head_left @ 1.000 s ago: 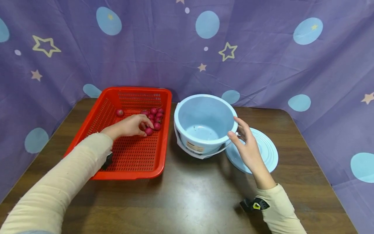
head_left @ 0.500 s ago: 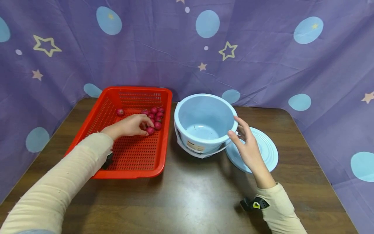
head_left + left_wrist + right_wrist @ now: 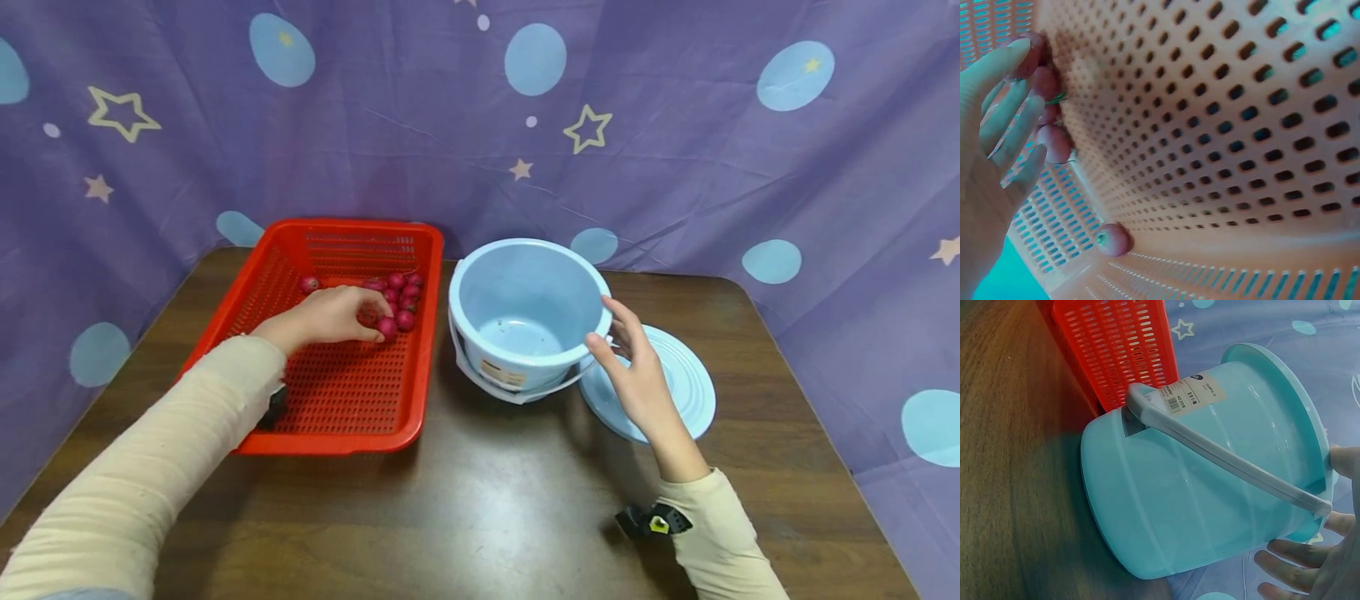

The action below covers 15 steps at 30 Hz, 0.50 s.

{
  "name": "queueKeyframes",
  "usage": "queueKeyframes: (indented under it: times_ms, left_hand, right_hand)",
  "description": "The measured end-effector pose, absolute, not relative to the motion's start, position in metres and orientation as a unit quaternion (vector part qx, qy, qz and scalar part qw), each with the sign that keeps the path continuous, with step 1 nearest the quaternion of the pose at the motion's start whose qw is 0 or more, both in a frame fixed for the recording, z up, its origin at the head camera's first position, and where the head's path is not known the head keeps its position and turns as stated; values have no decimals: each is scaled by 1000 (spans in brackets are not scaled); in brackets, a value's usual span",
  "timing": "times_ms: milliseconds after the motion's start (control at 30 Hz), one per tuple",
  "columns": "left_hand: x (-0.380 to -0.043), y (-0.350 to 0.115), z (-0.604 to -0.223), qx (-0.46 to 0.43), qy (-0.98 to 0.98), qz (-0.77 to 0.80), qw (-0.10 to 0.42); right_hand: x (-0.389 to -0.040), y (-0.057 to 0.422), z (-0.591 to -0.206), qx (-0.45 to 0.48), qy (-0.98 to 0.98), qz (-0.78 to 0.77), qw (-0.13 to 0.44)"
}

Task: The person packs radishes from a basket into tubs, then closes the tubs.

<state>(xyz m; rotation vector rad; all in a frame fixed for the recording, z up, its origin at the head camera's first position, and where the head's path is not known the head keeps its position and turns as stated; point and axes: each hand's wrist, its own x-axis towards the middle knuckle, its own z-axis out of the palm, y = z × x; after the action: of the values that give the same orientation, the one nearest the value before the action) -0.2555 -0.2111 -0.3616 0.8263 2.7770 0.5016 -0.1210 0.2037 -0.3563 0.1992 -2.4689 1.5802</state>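
Apparently, one radish (image 3: 387, 327) was pinched by the left grip (image 3: 330, 317), the bucket (image 3: 525, 283) held by the right grip (image 3: 637, 375), other radishes (image 3: 409, 293) left unpicked in the basket (image 3: 345, 404).

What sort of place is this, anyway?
Probably an indoor filming corner: a purple, star-patterned fabric backdrop hangs behind a brown wood-grain table, and a small black device, perhaps a camera, sits on one cream fabric sleeve.

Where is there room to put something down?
The table is bare in front of the blue bucket and between the lid and the table's right edge. The near right corner of the red basket is bare. It's crowded farther back, around the radishes and left hand, and right of the bucket, by the right hand.
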Motion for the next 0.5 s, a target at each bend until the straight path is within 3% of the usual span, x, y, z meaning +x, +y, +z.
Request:
queueKeyframes:
  times_ms: [200, 500]
  left_hand:
    - [-253, -207, -344, 284, 919, 250, 114]
    - [-246, -200, -314, 251, 929, 259, 84]
  right_hand:
    - [-121, 204, -357, 66, -838, 533, 100]
    - [-122, 205, -360, 66, -843, 524, 105]
